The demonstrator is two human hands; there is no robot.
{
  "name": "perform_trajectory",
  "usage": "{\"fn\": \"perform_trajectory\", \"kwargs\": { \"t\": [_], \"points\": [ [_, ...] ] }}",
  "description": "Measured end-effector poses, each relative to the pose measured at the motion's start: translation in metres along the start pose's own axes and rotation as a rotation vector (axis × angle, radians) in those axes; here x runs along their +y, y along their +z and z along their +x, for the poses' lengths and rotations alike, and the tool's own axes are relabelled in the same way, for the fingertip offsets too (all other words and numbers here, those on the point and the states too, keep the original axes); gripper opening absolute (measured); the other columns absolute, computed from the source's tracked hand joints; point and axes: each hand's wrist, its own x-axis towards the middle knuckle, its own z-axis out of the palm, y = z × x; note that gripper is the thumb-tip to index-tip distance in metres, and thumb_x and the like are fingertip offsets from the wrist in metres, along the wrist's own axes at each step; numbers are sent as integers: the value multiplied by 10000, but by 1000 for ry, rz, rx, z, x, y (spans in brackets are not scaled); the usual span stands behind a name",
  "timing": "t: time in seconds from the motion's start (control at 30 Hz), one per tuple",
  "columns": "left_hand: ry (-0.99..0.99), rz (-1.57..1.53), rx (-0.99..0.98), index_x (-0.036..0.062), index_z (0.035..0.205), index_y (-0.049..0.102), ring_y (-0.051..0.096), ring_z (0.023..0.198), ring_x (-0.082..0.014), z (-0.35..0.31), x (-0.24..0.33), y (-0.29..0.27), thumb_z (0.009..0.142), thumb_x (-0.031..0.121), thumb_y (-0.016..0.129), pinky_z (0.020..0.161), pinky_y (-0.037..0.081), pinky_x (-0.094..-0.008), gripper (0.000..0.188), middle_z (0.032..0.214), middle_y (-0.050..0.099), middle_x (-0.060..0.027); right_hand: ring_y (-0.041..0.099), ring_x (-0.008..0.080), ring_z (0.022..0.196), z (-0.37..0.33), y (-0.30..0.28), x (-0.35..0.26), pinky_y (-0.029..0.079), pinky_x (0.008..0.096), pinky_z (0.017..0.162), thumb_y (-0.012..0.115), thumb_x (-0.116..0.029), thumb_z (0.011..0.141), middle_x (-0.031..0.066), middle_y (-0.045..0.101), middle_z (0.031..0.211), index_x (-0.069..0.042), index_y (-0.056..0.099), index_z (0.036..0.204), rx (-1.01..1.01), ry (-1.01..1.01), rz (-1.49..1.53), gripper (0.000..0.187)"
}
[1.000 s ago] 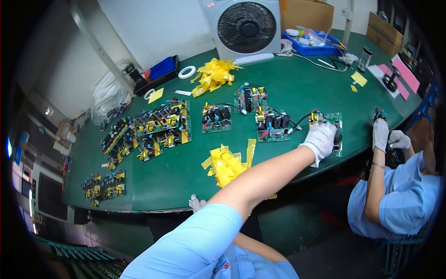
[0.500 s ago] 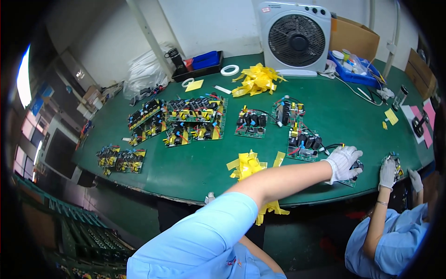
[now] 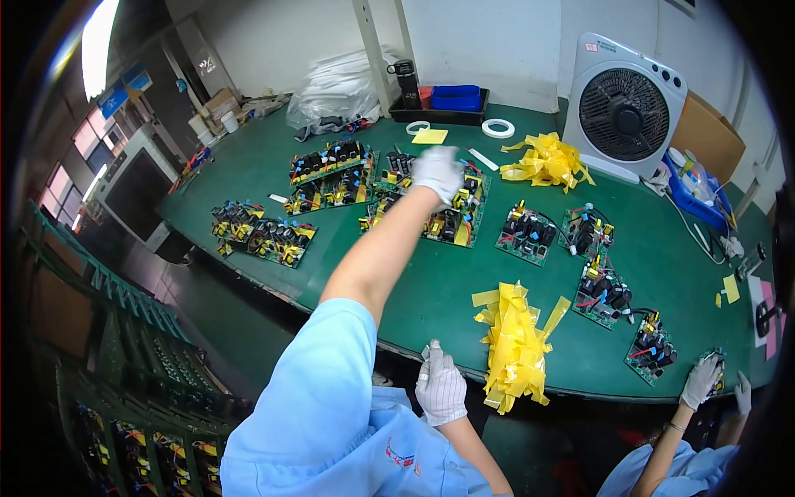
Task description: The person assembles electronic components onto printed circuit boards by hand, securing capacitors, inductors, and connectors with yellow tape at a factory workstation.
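Observation:
My left hand point(image 3: 436, 170), in a white glove, reaches far out over a cluster of circuit boards point(image 3: 451, 217) with yellow and black parts. Its fingers curl down toward the boards, and whether they grip one is hidden. My right hand point(image 3: 440, 389), also gloved, is held at the near edge of the green table point(image 3: 414, 290) with fingers up and nothing in it. A heap of yellow tape strips point(image 3: 515, 344) lies just right of it.
More boards lie at the left point(image 3: 257, 236), behind my left hand point(image 3: 331, 170) and in a row to the right point(image 3: 604, 294). A white fan point(image 3: 623, 108), tape rolls point(image 3: 498, 127) and a blue bin point(image 3: 700, 195) stand at the back. A co-worker's gloved hand point(image 3: 701, 379) holds a board at the lower right.
My left hand has let go of the board at the right and swung left and forward over the middle boards. My view has turned left. The right hand stays at the table's edge.

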Motion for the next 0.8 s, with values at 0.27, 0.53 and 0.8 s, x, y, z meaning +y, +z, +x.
{"fn": "perform_trajectory", "kwargs": {
  "t": [0.27, 0.53, 0.8],
  "points": [
    [-206, 105, -260, 134, 1324, 589, 584, 1227, -352, 28, -96, -12, 884, 363, 599, 1012, 476, -485, 497, 1320, 611, -171, 644, 382, 750, 2, 3, -3, 531, 485, 614, 553, -105, 884, 171, 647, 941, -4, 474, 1354, 0, 52, 13, 487],
    [123, 210, -582, 169, 1261, 674, 601, 1226, -304, 56, -64, 19, 796, 365, 712, 1023, 437, -520, 505, 1311, 646, -110, 625, 351, 805, 7, 8, -19, 529, 451, 653, 519, -77, 899, 147, 643, 938, 33, 468, 1334, 1, 62, -119, 452],
    [214, 425, -558, 147, 1260, 685, 625, 1194, -284, 68, -61, 37, 837, 277, 735, 910, 495, -497, 445, 1264, 678, -84, 612, 389, 776, 10, 16, -28, 511, 473, 662, 503, -57, 914, 204, 618, 947, 50, 479, 1333, 13, 171, -201, 433]
  ]
}}
